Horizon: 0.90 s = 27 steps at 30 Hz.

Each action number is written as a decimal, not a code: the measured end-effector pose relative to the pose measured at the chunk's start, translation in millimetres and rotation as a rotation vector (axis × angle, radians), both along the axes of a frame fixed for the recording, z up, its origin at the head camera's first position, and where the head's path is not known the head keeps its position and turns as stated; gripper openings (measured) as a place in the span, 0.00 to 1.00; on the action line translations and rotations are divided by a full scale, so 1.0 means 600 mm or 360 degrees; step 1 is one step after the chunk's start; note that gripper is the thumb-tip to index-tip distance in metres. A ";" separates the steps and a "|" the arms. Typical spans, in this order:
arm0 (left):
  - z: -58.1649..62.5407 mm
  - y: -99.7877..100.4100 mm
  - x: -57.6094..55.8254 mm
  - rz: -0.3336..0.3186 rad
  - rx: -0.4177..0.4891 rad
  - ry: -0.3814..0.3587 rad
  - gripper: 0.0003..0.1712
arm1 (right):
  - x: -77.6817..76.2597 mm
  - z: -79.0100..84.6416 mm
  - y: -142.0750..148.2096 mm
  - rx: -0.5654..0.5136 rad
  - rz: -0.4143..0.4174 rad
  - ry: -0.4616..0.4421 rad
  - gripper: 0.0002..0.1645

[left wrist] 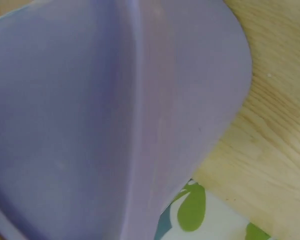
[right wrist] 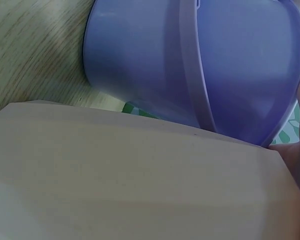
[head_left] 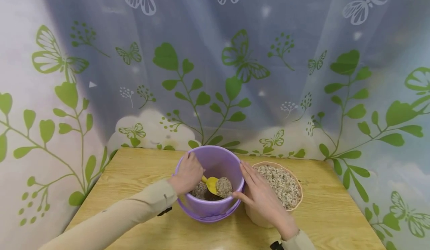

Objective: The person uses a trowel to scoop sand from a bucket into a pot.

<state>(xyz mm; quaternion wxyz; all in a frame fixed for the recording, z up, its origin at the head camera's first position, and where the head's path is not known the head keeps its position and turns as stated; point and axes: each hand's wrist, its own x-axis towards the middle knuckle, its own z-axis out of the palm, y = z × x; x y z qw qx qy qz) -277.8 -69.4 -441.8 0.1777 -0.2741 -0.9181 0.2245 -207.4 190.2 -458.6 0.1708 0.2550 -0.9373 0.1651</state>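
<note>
In the head view a purple bucket (head_left: 211,207) stands on the table with grey-brown grains low inside it. My left hand (head_left: 189,173) reaches over its left rim and grips the handle of a yellow scoop (head_left: 211,185). A heap of grains (head_left: 224,187) sits on the scoop's blade, within the bucket. Nearly straight fingers of my right hand (head_left: 262,197) rest against the bucket's right rim. That hand lies partly in front of a cream fluted pot full of pale grains (head_left: 280,182). The left wrist view shows mostly bucket wall (left wrist: 190,75); the left hand's grip is hidden there.
Bucket and pot stand side by side on a wooden table (head_left: 336,205), the pot's side (right wrist: 140,170) close to the bucket in the right wrist view. Behind the table hangs a curtain (head_left: 208,74) with butterflies and leaves. The bucket's handle hangs down at its front.
</note>
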 end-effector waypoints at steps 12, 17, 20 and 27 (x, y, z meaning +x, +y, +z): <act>0.041 -0.021 0.026 0.0007 0.0399 -0.0090 0.23 | 0.000 -0.003 0.000 0.0013 -0.0009 -0.0005 0.55; 0.037 -0.041 0.034 -0.0058 0.0570 0.0131 0.26 | 0.001 -0.003 0.000 0.0005 -0.0011 -0.0006 0.54; 0.041 -0.051 0.038 -0.0026 0.0639 0.0189 0.27 | 0.001 -0.003 -0.001 -0.0007 -0.0007 -0.0002 0.55; 0.067 -0.071 0.056 0.0033 0.0781 0.0102 0.24 | 0.001 -0.002 -0.002 -0.0011 -0.0010 0.0000 0.55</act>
